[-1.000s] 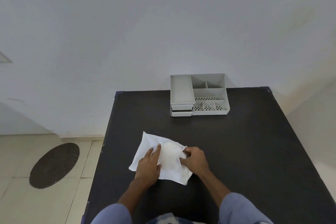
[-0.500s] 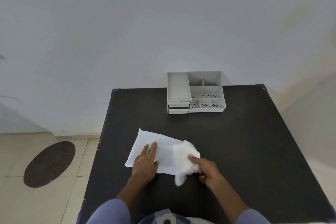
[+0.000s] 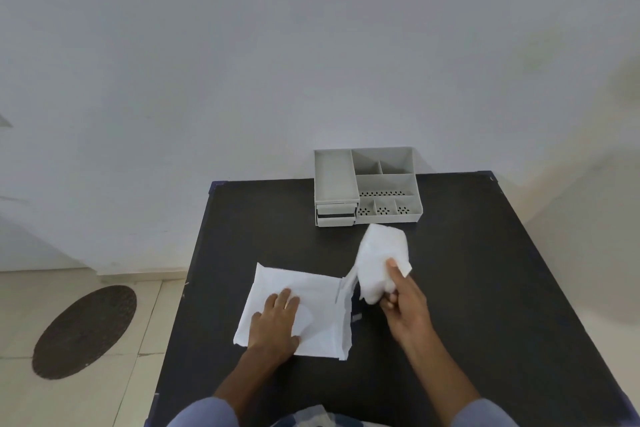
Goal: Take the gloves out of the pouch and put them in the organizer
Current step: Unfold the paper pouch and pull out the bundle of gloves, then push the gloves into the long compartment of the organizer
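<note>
A flat white pouch (image 3: 318,302) lies on the black table (image 3: 485,288), its open end toward the right. My left hand (image 3: 277,322) presses flat on the pouch with fingers spread. My right hand (image 3: 401,302) holds a folded bundle of white gloves (image 3: 379,253) lifted clear of the pouch, to its right. A thin white strip still links the bundle to the pouch's upper right corner. The grey organizer (image 3: 367,187) with several open compartments and two small drawers stands at the table's far edge, just beyond the gloves.
A white wall rises right behind the organizer. The table's left edge drops to a tiled floor with a dark oval mat (image 3: 85,331). Bare black tabletop spreads to the right of my right hand.
My right hand has pulled the gloves out of the pouch and raised them up and to the right, toward the organizer. My left hand has stayed flat on the pouch.
</note>
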